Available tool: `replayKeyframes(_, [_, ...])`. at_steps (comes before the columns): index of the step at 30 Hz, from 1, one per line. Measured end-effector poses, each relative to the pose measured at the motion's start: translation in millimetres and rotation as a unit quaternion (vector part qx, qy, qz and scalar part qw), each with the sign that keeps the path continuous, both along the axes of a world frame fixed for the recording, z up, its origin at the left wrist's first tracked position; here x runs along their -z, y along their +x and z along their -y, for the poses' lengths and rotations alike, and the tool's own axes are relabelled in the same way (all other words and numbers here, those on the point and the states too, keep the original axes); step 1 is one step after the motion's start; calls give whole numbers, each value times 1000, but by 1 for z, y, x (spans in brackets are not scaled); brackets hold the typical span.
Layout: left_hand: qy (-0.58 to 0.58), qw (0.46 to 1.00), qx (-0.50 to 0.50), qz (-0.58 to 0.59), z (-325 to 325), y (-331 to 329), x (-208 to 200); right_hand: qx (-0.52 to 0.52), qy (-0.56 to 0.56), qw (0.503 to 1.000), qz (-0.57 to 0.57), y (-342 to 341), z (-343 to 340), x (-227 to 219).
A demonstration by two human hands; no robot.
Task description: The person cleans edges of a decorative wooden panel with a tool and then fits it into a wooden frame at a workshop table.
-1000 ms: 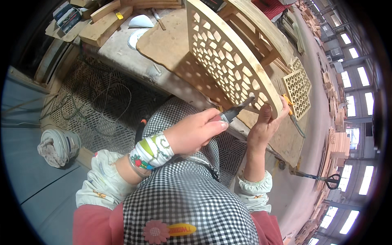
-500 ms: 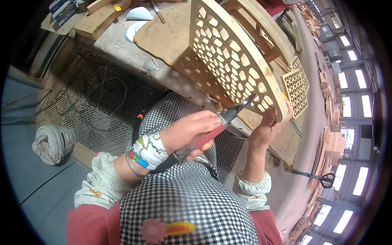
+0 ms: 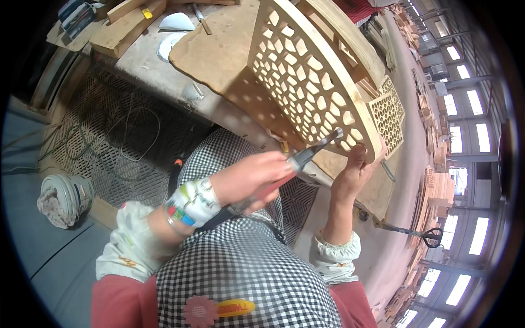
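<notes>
A curved wooden panel full of irregular cut-out holes stands tilted on edge over a brown board on the workbench. My right hand grips its lower right corner, thumb on the near face and fingers behind, partly hidden. My left hand, blurred by motion, is wrapped round a slim hand-held tool with a red and grey body, a dark neck and a metal tip. That tip is at the holes near the panel's lower right edge. I cannot make out the exact kind of tool.
Behind the panel stands a wooden frame, with a small lattice panel beside it. A flat-bladed tool, a white dish and wood blocks lie at the far left. A bucket and loose cables are on the floor. Scissors show at right.
The whole view has shifted slightly left. The tool's tip has moved a little against the holes, and my left hand is now blurred. My right hand keeps its hold on the corner.
</notes>
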State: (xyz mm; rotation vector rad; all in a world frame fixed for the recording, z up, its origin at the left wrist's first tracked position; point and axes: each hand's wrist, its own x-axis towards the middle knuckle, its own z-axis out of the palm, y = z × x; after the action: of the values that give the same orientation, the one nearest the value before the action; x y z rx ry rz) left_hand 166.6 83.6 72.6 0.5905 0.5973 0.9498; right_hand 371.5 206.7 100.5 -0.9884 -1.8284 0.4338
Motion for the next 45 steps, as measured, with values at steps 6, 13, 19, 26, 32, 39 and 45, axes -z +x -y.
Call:
replayKeyframes(6, [-36,999,-13,21,41,-15,-26,-36,-50,997,-39,6,5,7])
replayKeyframes(13, [-61,992,-94,60,46,-18,-19,-41,-48,997,-46,12,3,3])
replayKeyframes(19, [-56,996,-54,52,60,-22,-21,-24,-45,997,-52,14,4,5])
replayKeyframes(26, [-59,996,-24,62,48,-10,-35,-44,-40,998,-34,12,20,7])
replayKeyframes(32, [-66,993,-43,84,45,-5,-32,-57,-51,996,-35,11,26,4])
replayKeyframes(39, [-68,992,-39,95,40,-5,-29,-52,-54,996,-51,11,22,6])
replayKeyframes(45, [-71,993,-33,87,37,-6,-29,-60,-58,996,-28,14,22,6])
